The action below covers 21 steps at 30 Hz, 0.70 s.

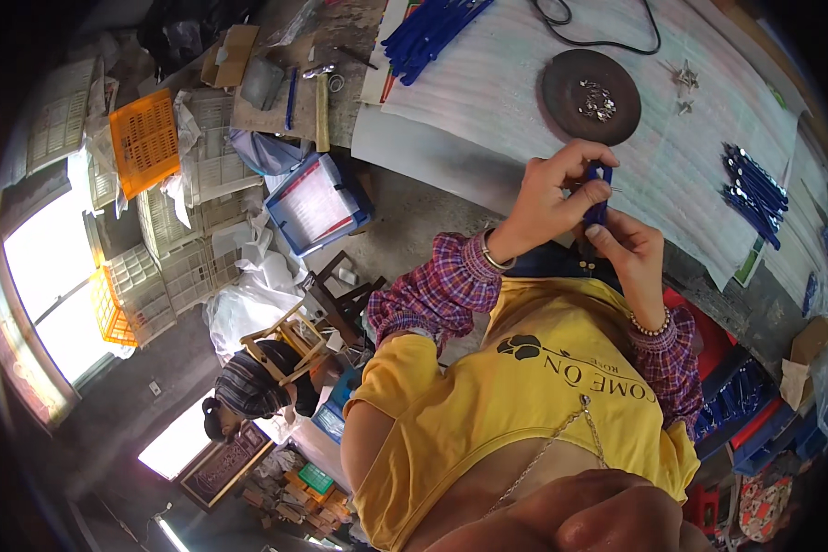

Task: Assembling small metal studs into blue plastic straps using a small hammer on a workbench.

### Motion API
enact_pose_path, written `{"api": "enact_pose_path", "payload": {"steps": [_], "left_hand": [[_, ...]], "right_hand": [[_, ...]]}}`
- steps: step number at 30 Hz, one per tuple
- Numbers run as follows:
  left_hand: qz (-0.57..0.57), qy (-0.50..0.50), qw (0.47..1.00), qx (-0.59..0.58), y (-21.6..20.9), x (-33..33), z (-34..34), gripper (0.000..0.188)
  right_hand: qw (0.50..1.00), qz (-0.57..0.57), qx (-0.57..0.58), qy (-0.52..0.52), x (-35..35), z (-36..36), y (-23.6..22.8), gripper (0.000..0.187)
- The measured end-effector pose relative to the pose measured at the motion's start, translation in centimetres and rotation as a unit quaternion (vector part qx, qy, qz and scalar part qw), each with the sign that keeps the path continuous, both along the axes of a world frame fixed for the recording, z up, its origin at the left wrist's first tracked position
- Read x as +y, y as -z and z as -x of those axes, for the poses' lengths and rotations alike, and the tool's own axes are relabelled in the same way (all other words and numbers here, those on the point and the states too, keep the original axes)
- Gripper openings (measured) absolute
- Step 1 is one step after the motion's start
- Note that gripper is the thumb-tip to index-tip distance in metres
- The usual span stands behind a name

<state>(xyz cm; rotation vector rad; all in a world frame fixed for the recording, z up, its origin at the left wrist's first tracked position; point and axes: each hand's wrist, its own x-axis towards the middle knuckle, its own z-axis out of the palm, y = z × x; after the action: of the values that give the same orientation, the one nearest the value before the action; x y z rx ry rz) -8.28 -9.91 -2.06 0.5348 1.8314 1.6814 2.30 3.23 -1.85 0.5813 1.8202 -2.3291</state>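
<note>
Over the near edge of the table, both my hands meet around a small dark-blue strip-like piece point(598, 213); its exact kind I cannot make out. My left hand point(557, 198) pinches the upper part between thumb and curled fingers. Lower down, my right hand point(633, 250) has its thumb and fingers closed on the same piece. A thin metallic bit juts out beside the left thumb. Just beyond the hands lies a dark round dish point(557, 85) with small shiny metal parts point(598, 101) in it.
Long blue pieces lie in one bundle point(754, 191) at right and another point(432, 37) at far left. A black cord point(649, 46) curves behind the dish. A hammer point(322, 110) rests on the side bench. A blue crate point(317, 204) stands left; another person point(258, 377) bends farther off.
</note>
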Motion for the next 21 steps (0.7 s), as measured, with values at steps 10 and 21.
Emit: {"api": "enact_pose_path", "payload": {"steps": [10, 21], "left_hand": [[-0.091, -0.023, 0.994, 0.056, 1.1, 0.4, -0.1, 0.034], [-0.094, -0.015, 0.995, 0.040, 1.3, 0.5, 0.1, 0.034]], "right_hand": [[0.998, -0.057, 0.001, -0.008, 0.1, 0.0, 0.8, 0.018], [0.997, -0.074, 0.014, -0.005, 0.1, -0.2, 1.1, 0.017]]}}
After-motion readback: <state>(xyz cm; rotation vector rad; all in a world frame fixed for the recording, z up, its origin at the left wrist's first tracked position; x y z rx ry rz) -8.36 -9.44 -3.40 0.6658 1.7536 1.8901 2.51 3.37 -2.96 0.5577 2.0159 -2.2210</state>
